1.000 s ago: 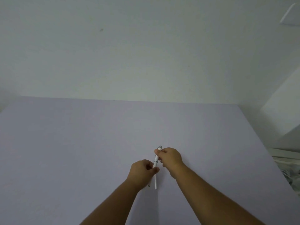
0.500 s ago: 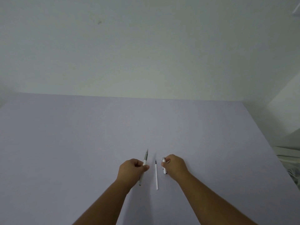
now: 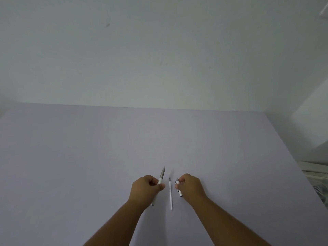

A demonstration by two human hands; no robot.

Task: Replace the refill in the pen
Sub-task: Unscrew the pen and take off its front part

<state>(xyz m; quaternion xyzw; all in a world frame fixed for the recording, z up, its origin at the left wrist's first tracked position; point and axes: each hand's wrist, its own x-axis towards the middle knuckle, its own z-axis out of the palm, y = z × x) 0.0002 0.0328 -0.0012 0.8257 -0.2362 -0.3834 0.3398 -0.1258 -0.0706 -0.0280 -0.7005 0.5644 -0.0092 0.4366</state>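
Observation:
My left hand [image 3: 144, 189] grips the front half of the pen [image 3: 161, 175], a white barrel with a grey pointed tip aimed away from me. In my right hand [image 3: 190, 187] is the pen's rear half [image 3: 178, 183], a short white piece with a metal end near my thumb. A thin white refill [image 3: 170, 196] with a dark tip lies flat on the pale lilac table [image 3: 88, 157] between the two hands, touching neither.
A plain white wall rises behind the table's far edge. The table's right edge runs diagonally, with a white ledge and some clutter [image 3: 317, 178] beyond it at the far right.
One second ago both hands held the pen together above the refill. They have since pulled apart, each taking one half of the pen. The refill lies uncovered between them.

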